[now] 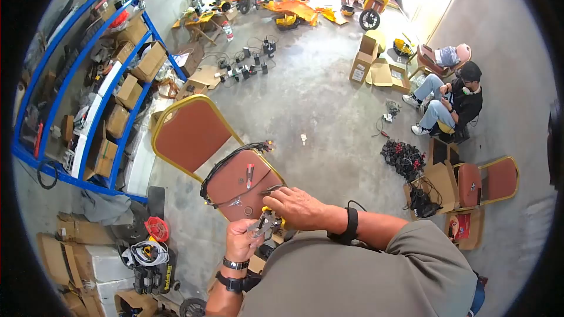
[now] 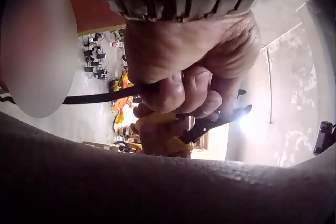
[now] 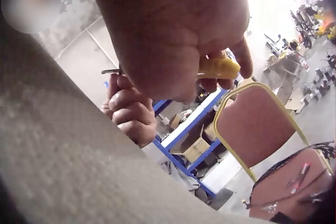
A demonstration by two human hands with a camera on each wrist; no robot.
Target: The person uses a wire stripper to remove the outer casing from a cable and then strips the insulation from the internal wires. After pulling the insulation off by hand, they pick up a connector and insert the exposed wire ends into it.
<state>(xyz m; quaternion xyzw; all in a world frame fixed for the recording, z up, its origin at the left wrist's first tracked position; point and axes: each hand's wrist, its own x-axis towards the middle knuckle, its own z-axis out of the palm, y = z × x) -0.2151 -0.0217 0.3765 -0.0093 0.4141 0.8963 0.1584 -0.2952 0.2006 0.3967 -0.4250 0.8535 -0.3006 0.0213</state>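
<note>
My right hand (image 1: 296, 207) grips yellow-handled pliers (image 1: 269, 222), their metal jaws pointing toward my left hand (image 1: 241, 240). In the right wrist view a yellow handle (image 3: 220, 68) shows under the curled fingers. A black cable (image 2: 94, 98) runs into the curled fingers of my left hand, which holds it close beside the pliers. The cable's end is hidden by the fingers. Just beyond both hands stands a chair with a reddish-brown seat (image 1: 229, 185). On it lie a bundle of black cables (image 1: 218, 171), a red-and-grey tool (image 1: 249, 176) and a small ring (image 1: 248, 211).
Blue shelving (image 1: 120, 141) with cardboard boxes stands at the left. A person (image 1: 452, 103) sits at the right, near a heap of black cables (image 1: 403, 159). Black adapters (image 1: 247, 61) lie on the floor ahead. A yellow scooter (image 1: 376, 0) stands at the back.
</note>
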